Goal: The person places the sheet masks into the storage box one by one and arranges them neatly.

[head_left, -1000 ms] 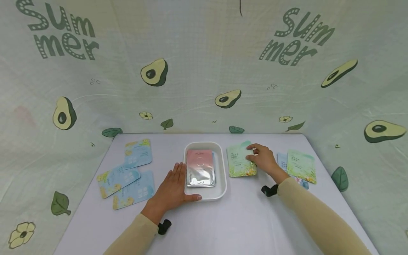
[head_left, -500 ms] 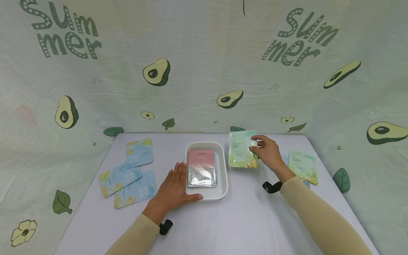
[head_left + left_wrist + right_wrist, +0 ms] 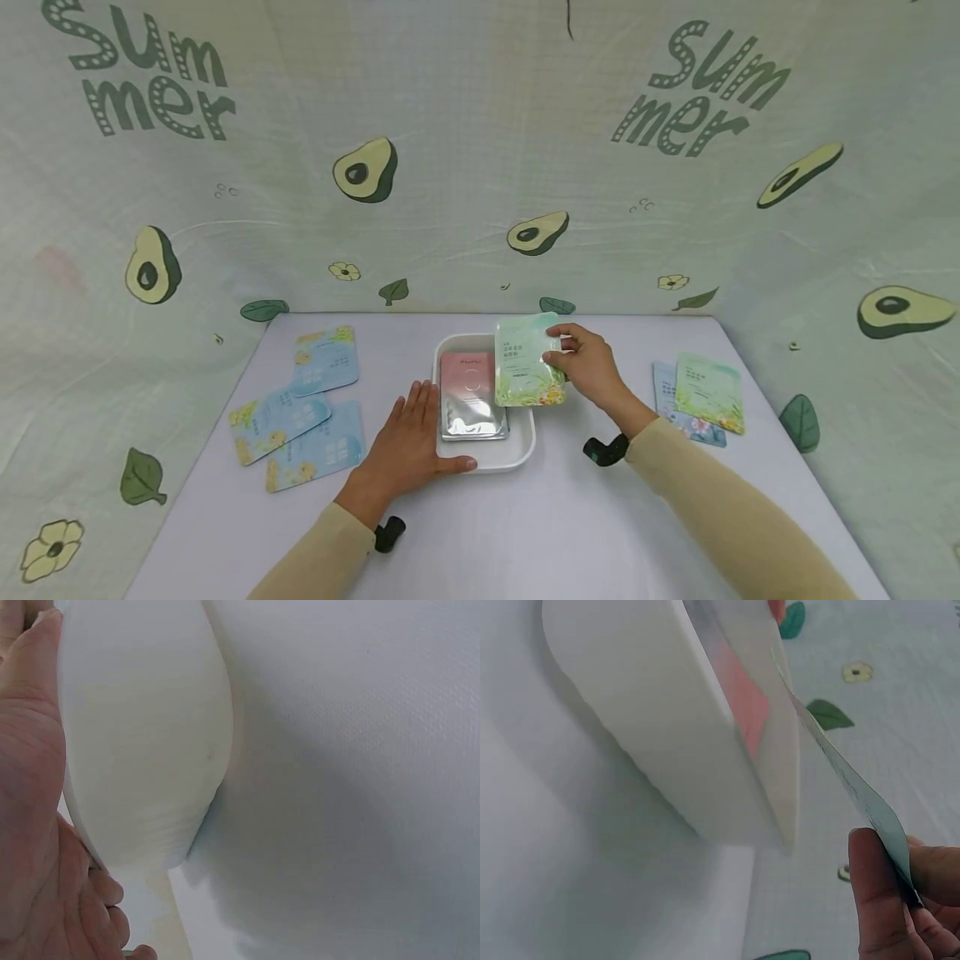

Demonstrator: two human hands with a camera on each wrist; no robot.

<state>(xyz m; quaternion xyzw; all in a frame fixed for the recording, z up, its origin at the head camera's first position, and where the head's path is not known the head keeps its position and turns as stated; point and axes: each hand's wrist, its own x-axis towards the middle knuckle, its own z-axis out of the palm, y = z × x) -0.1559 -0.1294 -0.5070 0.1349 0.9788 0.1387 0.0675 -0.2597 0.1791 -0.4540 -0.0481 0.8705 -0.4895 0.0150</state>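
A green sheet mask packet (image 3: pixel 527 367) is pinched at its right edge between the thumb and fingers of my right hand (image 3: pixel 588 362). It overlaps the right part of a white tray (image 3: pixel 491 457) in the head view; the right wrist view shows the packet (image 3: pixel 855 784) above the tray's rim. Inside the tray lies a pink and silver packet (image 3: pixel 471 400), partly covering another one. My left hand (image 3: pixel 405 442) rests against the tray's left side, fingers straight and thumb along the front rim. The left wrist view shows that palm (image 3: pixel 34 772) against the tray's outer wall (image 3: pixel 146 735).
On the left of the white table several light blue packets (image 3: pixel 322 442) lie overlapping. To the right, a green packet (image 3: pixel 708 392) lies partly over a blue floral one (image 3: pixel 693 425). A cloth backdrop (image 3: pixel 450 167) with avocado prints rises behind the table.
My right hand has lifted the green sheet mask packet off the table and carried it left over the tray's right side. My left hand has stayed at the tray.
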